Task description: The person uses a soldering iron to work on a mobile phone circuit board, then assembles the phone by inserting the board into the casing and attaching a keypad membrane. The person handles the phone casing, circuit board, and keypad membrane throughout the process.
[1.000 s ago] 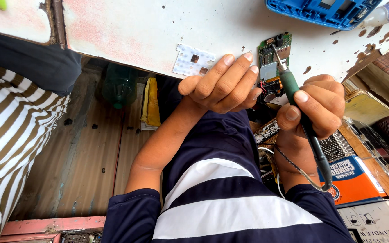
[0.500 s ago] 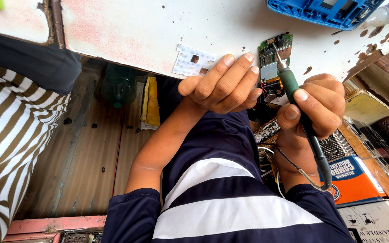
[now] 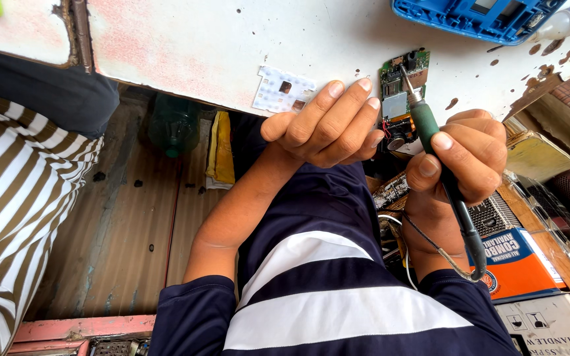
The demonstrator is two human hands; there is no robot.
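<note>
My right hand grips a green-handled soldering iron, whose metal tip touches a small green circuit board lying on the white table. My left hand steadies that board. Its fingers lie together along the board's left edge and curl around its lower end, which hangs past the table edge. The iron's cord runs down past my right wrist. A white keypad sheet lies on the table just left of my left hand.
A blue plastic tray sits at the table's far edge. An orange and blue box, a metal grille and clutter lie by my right arm. A person in striped clothes stands at left. A green bottle and yellow cloth lie on the floor.
</note>
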